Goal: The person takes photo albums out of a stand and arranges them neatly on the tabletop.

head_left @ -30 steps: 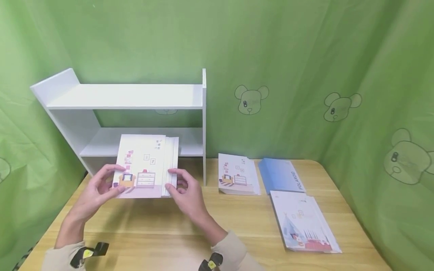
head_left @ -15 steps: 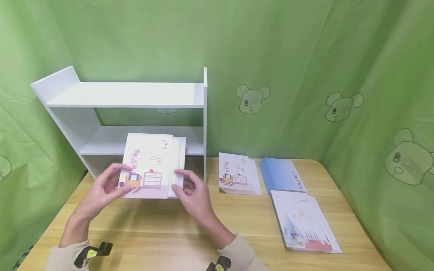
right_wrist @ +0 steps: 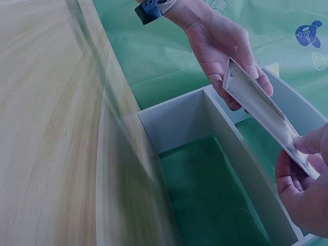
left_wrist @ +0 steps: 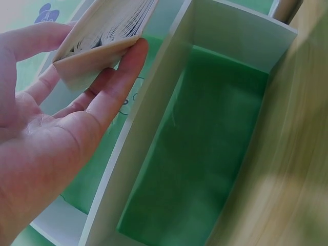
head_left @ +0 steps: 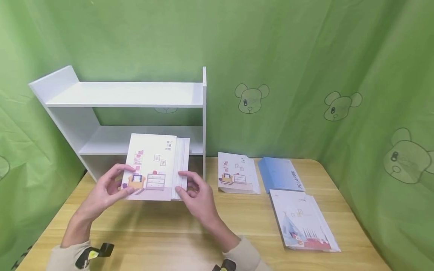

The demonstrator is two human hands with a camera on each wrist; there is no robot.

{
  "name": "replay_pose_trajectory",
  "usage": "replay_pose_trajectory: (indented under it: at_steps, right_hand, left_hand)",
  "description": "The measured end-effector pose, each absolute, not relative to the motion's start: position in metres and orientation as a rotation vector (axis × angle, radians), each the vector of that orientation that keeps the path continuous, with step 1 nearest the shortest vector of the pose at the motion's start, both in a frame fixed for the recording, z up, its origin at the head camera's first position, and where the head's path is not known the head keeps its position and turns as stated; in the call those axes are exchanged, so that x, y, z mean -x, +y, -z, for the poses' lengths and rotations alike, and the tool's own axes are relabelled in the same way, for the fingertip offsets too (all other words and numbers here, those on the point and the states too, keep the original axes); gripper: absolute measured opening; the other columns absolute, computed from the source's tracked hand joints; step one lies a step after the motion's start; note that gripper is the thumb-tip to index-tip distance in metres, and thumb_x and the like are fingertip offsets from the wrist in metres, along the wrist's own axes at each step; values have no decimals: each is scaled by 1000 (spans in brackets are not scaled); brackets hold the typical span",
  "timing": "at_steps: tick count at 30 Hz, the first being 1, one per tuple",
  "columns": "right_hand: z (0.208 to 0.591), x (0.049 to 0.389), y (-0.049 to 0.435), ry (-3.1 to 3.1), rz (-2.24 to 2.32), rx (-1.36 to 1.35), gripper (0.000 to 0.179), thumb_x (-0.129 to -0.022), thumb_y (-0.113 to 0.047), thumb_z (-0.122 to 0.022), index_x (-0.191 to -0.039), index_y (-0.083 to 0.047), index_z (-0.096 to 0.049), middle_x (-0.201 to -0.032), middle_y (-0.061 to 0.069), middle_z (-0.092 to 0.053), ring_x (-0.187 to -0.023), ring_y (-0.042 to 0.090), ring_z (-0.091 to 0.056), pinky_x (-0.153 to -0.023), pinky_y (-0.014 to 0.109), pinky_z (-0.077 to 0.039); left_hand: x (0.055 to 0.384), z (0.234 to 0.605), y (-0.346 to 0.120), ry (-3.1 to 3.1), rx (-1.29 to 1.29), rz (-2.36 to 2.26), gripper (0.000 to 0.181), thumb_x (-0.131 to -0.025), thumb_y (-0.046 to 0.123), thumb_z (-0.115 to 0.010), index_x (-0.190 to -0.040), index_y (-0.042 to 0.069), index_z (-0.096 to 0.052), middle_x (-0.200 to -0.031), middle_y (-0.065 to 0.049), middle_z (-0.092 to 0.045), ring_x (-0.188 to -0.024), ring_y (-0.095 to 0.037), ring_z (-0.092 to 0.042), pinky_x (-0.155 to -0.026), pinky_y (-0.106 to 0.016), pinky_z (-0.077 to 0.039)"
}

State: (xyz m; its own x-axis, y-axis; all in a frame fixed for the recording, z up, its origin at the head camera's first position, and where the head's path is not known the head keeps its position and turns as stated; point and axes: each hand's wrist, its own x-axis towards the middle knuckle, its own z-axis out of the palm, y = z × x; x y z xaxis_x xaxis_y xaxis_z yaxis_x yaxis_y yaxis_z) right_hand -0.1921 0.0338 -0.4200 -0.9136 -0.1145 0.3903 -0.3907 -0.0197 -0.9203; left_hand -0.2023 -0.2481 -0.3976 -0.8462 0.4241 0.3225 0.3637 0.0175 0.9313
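Between both hands, in front of the white shelf, is a white photo album (head_left: 149,160) printed with an armchair, a dresser and picture frames. My left hand (head_left: 103,190) grips its left edge low down, thumb on the front cover. At the right edge my right hand (head_left: 200,199) pinches the album, thumb in front and index finger higher up. The album is raised above the table and tilted back. Many page edges show inside its covers (left_wrist: 95,64) in the left wrist view. The right wrist view shows the album (right_wrist: 264,115) edge-on between both hands.
The white two-tier shelf (head_left: 125,94) stands at the back left of the wooden table (head_left: 162,241). To the right lie a matching album (head_left: 237,173), a blue POLAROID album (head_left: 279,175) and a tent-printed album (head_left: 301,222). A green curtain (head_left: 291,49) hangs behind.
Both hands have shifted the album to the right, a little less in the last half second. Both keep their hold. The three albums on the table have stayed in place.
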Motion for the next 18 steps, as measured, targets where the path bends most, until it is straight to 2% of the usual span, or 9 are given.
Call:
replay_pose_trajectory:
  at_steps: [5,12,18]
  right_hand:
    - [419,190,38,-2043,-2033,-549,40,-83,-3,-69,-120,-14,-60,-111,4,-62,-89,19,-64,-68,30,-59]
    - [402,179,43,-2063,-2038,-523,40,-82,5,-67,-120,-3,-59,-114,13,-60,-90,27,-64,-69,34,-59]
    - [418,187,47,-2067,-2031,-526,40,-83,-3,-69,-121,-13,-60,-116,6,-61,-92,20,-64,-70,30,-59]
  left_hand:
    - [203,397,-244,2213,-868,-1991,51,-85,-11,-60,-130,-1,-39,-134,-20,-36,-104,-30,-60,-80,-41,-56]
    - [202,396,-239,2166,-851,-2013,52,-83,-12,-61,-129,-1,-39,-132,-21,-37,-105,-34,-59,-81,-45,-55]
    - [200,397,-235,2169,-874,-2029,52,-82,-13,-62,-128,-2,-40,-134,-21,-36,-108,-34,-58,-82,-45,-54]
